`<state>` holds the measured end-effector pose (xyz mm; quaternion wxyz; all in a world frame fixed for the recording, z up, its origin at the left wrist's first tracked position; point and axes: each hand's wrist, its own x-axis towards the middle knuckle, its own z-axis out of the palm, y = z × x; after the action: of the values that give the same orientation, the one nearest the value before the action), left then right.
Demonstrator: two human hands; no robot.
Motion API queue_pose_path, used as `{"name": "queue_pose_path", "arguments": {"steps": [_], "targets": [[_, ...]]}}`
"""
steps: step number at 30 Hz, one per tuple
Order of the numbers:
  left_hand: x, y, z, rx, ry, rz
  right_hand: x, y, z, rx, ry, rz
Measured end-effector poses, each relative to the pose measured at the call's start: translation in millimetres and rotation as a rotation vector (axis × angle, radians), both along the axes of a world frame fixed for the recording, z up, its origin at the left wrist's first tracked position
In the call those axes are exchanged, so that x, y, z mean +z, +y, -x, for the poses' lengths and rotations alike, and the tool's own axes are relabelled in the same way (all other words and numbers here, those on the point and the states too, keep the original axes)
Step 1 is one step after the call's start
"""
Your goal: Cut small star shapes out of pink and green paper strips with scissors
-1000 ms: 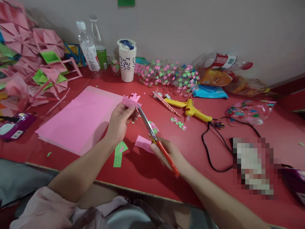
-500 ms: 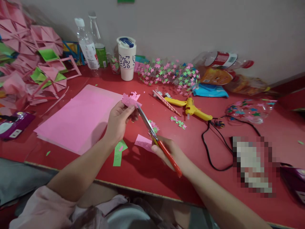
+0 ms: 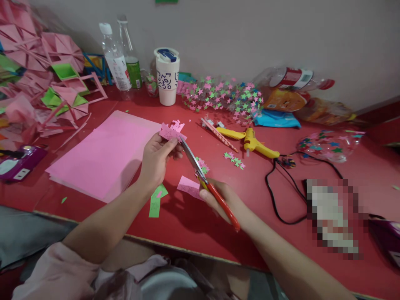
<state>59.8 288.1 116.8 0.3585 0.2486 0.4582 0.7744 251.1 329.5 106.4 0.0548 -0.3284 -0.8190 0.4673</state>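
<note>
My left hand (image 3: 158,156) pinches a small pink paper piece (image 3: 170,132) with faint drawn lines. Closed around the handles of red-handled scissors (image 3: 220,200) is my right hand (image 3: 223,200); the blade tips meet the right edge of that paper. Below the scissors lies a pink paper strip (image 3: 189,187) with pencil lines, partly covered by my right hand. A green paper piece (image 3: 155,204) with a pink scrap on it rests nearer the table's front edge. Small cut paper stars (image 3: 203,166) sit behind the blades, with more green and pink stars (image 3: 234,160) to their right.
Pink paper sheets (image 3: 103,154) are stacked at left, beside folded paper crafts (image 3: 62,87). Along the wall stand bottles (image 3: 115,62), a white tumbler (image 3: 168,79) and a star-covered clear bottle (image 3: 221,98). A yellow glue gun (image 3: 259,143) and black cord (image 3: 271,200) lie at right.
Almost nothing differs. The whole view has shifted very slightly; both hands keep their hold on the paper and the scissors.
</note>
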Motion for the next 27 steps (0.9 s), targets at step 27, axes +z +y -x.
{"name": "queue_pose_path", "arguments": {"steps": [27], "targets": [[-1.5, -0.3, 0.2, -0.012, 0.004, -0.025, -2.5, -1.1, 2.7, -0.057, 0.059, 0.184]]}}
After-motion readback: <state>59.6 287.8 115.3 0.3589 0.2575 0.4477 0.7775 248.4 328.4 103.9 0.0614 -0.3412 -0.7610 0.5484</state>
